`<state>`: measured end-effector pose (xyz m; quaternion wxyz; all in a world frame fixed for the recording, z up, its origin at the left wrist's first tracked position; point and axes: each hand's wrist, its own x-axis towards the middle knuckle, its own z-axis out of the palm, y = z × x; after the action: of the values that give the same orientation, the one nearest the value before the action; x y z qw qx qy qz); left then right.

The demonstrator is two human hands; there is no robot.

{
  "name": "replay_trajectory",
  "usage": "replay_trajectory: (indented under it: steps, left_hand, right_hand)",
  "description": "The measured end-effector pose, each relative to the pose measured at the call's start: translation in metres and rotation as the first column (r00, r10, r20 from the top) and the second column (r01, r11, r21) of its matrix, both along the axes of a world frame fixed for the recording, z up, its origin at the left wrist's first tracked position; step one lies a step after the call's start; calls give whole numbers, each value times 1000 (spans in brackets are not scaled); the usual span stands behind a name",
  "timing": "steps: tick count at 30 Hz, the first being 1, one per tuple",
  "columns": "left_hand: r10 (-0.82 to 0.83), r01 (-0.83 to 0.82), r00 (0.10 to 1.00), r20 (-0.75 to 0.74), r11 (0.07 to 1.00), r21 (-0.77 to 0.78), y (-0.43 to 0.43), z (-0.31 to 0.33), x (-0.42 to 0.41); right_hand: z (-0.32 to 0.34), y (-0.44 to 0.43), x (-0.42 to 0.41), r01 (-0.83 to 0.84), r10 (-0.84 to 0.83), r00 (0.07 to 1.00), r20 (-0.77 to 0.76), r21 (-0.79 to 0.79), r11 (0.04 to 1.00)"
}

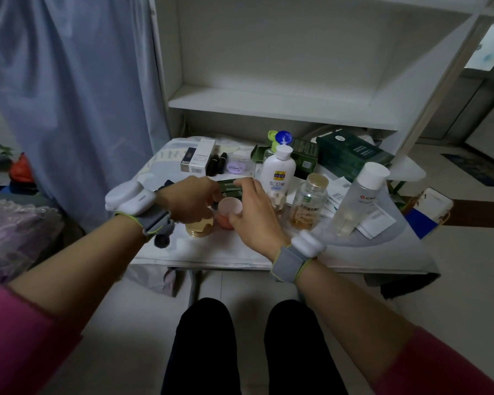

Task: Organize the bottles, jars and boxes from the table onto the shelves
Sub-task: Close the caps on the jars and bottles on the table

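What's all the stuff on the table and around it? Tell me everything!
lotion bottle: one, white, table middle
clear bottle: one, white cap, table right
gold-lid jar: one, clear, beside lotion bottle
pink jar: one, pink, table front
green boxes: several, dark green, table back
lipsticks: two, black, back left
shelf: one, white, behind table
curtain: one, blue, left
left hand: one, by the pink jar
right hand: one, holding the pink jar

The left hand [188,202] is covering its own fingertips and most of the amber jar [199,227] beneath it, so its grip is reading unclear. The right hand [254,215] is hiding part of the pink jar [229,206] at its thumb and most of a small bottle [278,202] behind its knuckles. Just beyond both hands, the green boxes [228,187] are showing only in part.
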<state>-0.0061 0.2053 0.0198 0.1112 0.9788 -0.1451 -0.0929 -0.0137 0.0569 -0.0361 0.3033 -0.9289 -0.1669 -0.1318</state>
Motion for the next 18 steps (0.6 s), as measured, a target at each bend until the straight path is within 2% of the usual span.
replay_trajectory:
  steps: [4, 10, 14, 18]
  left_hand:
    - [24, -23, 999, -24, 999, 49, 9, -9, -1]
    - [6, 1, 999, -50, 991, 137, 4, -20, -2]
    - [-10, 19, 999, -43, 975, 221, 4, -26, 4]
    - [-45, 56, 997, -59, 976, 211, 5, -31, 8]
  right_hand:
    - [-14, 7, 7, 38, -26, 991, -129, 91, 995]
    - [-27, 6, 16, 85, -45, 964, -261, 145, 986]
    - [-32, 6, 19, 105, -49, 960, -275, 191, 976]
    - [-32, 6, 20, 104, -45, 958, -283, 199, 974]
